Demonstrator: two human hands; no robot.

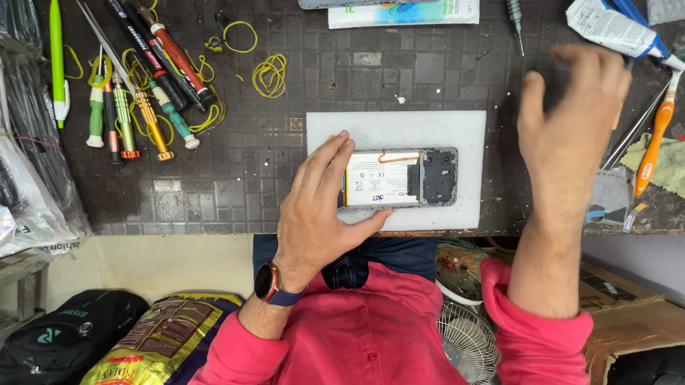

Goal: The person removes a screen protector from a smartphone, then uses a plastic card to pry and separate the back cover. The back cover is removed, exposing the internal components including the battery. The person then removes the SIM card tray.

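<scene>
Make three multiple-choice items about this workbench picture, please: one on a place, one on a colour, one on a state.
1. Where does the opened phone with its back cover removed lie?
A. on the white rectangular plastic board
B. on the cardboard box
C. on the black bag

2. What colour is the toothbrush handle at the right of the bench?
A. blue
B. orange
C. pink

3. How is the right hand?
A. gripping a screwdriver
B. flat on the phone
C. raised, open and empty

Answers: 1 A, the board lies under the phone, which the left hand steadies. 2 B, the handle is plainly orange. 3 C, its fingers are spread above the bench and hold nothing.
</scene>
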